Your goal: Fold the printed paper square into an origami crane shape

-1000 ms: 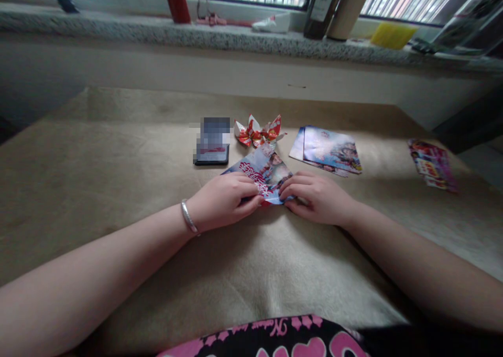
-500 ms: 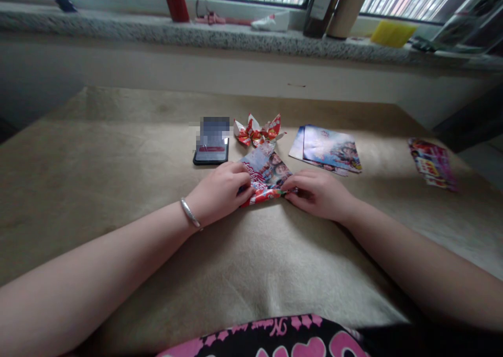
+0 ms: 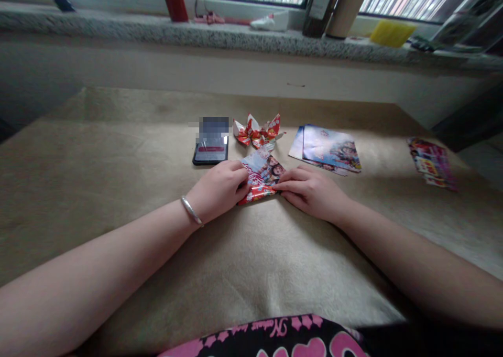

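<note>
A printed paper sheet point(image 3: 262, 169) lies on the table in front of me, its near edge folded over in a red strip. My left hand point(image 3: 225, 185) grips the sheet's left side with curled fingers. At the right end of the fold, my right hand point(image 3: 308, 192) presses down with its fingers close together on the paper. Just beyond the sheet stands a red and white folded paper piece point(image 3: 258, 131) with several pointed petals. My fingers hide both side edges of the sheet.
A phone point(image 3: 211, 142) lies left of the folded piece. Several printed sheets point(image 3: 330, 147) are stacked to the right, and red and pink papers point(image 3: 432, 164) lie farther right. Behind the table runs a stone windowsill point(image 3: 236, 36) with a red box point(image 3: 175, 3) and a yellow block point(image 3: 392, 33).
The near edge of the sheet has gone from raised to flatter. My right hand has shifted left along the fold, and its fingers have straightened. My left hand stays nearly in place.
</note>
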{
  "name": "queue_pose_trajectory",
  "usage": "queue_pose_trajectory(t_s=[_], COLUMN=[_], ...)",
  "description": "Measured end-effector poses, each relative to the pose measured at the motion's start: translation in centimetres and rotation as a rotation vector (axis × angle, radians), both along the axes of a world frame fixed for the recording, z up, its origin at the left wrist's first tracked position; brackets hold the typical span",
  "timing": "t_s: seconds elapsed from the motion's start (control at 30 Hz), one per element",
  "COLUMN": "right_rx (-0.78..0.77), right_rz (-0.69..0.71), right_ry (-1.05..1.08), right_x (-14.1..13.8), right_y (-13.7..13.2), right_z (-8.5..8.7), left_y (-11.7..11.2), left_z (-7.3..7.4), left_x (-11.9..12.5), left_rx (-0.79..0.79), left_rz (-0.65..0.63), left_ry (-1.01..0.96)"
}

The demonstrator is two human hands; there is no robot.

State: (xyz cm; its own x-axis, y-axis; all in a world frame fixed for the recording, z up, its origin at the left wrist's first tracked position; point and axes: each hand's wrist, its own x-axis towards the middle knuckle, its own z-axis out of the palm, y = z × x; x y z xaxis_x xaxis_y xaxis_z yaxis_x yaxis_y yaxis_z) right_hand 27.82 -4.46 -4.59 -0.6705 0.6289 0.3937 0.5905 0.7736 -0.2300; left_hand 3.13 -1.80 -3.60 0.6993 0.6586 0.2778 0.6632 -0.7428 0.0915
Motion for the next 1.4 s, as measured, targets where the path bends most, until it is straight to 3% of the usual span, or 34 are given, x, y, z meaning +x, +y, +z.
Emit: queue_pose_trajectory(t_s=[0.5, 1.17, 1.4], right_rx=[0.067, 0.06, 0.061], right_rz=[0.015, -0.014, -0.012], right_ry=[-0.099, -0.125, -0.126], right_x=[-0.38, -0.53, -0.53], right_y=[0.03, -0.03, 0.03], right_z=[-0.08, -0.24, -0.26], left_y=[0.19, 0.8, 0.38], left_z=[-0.13, -0.43, -0.05], left_x=[0.04, -0.84, -0.41], left_rx=[-0.108, -0.131, -0.073], left_rz=[0.081, 0.049, 0.055], left_ry=[-0.056, -0.107, -0.062])
